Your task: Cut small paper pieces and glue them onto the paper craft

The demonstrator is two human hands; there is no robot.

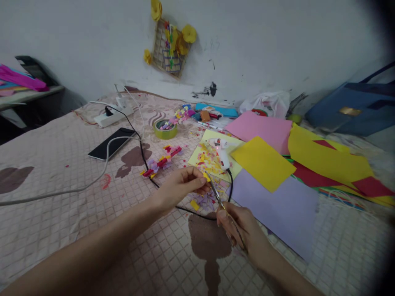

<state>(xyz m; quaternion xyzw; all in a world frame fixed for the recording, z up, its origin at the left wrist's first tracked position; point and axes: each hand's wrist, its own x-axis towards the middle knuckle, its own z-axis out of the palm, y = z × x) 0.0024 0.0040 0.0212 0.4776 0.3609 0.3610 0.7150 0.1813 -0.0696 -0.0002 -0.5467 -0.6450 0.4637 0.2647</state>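
Observation:
My left hand [188, 183] pinches a small yellow paper piece [206, 176] between thumb and fingers. My right hand [239, 224] is wrapped round a pair of scissors [219, 199], whose blades point up and left and meet the edge of the yellow piece. Below and behind the hands lies a heap of purple, pink and yellow paper scraps [205, 202]. A white glue gun [221, 153] rests on a pale yellow sheet [194, 157] just beyond. To the left of my left hand is a red stick decorated with small paper flowers [162, 162].
A black phone [112, 144], a white power strip [112, 116] and a roll of tape [166, 129] lie at the left. A black cord [142, 150] crosses near my hands. Purple [280, 213], yellow [262, 162] and pink sheets [262, 129] spread rightward, near a blue bag [354, 109].

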